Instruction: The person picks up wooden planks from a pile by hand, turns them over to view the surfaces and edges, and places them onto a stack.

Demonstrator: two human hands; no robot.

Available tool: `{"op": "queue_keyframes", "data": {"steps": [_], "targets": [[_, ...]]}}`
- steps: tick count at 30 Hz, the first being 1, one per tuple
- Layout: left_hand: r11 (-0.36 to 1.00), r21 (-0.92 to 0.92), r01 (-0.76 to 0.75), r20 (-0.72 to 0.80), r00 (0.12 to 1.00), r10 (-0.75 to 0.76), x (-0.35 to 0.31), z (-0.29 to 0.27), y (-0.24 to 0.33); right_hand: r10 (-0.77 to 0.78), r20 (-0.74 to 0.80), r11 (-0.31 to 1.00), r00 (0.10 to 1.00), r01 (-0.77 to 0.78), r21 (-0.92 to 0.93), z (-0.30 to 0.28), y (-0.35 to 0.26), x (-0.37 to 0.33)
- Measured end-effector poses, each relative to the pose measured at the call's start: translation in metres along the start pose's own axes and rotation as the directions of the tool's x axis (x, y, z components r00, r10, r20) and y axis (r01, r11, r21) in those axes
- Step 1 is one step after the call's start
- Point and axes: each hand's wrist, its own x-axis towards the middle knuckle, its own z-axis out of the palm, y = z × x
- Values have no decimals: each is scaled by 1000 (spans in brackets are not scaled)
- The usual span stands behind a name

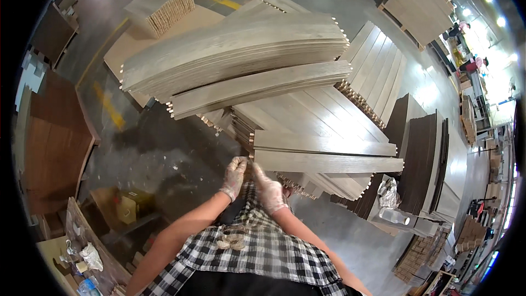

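Note:
Both my hands wear pale, stained gloves and meet at the left end of a grey wooden slat (329, 162). My left hand (235, 177) has its fingers closed in a pinch just off that end; whatever they hold is too small to make out. Close beside it, my right hand (269, 193) is also closed, fingertips at the slat's corner, and its grip is hidden. Behind this slat lies a second grey slat (323, 143), parallel to it. Small wooden dowels stick out of the slat ends. Both slats rest on a pile of similar slats (318, 111).
Beyond lies a tall stack of grey slats (235, 41), with another stack (378, 66) to its right. Dark brown panels (419, 159) stand at the right, near a clear plastic bottle (393, 216). Brown boards (55, 142) and a cardboard box (135, 206) are at the left.

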Motion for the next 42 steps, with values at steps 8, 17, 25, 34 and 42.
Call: {"op": "queue_keyframes", "data": {"steps": [8,17,25,34,42], "targets": [[994,-92,-61,-334,942,27,-6,-39,39,-224,-107,936,969,245,252,-14,-10,-6],[446,587,-676,301,693,655,5,69,86,70,-303,980,950,-9,196,-61,45,-25],[89,545,-834,807,551,215,-9,200,66,582,-519,813,626,-463,353,-193,279,-74],[-106,450,-887,893,442,88,6,268,43,571,-815,679,97,-614,402,-282,498,-136],[-118,585,-802,801,550,235,21,212,103,598,-801,786,33,-218,578,-203,392,-132]]}}
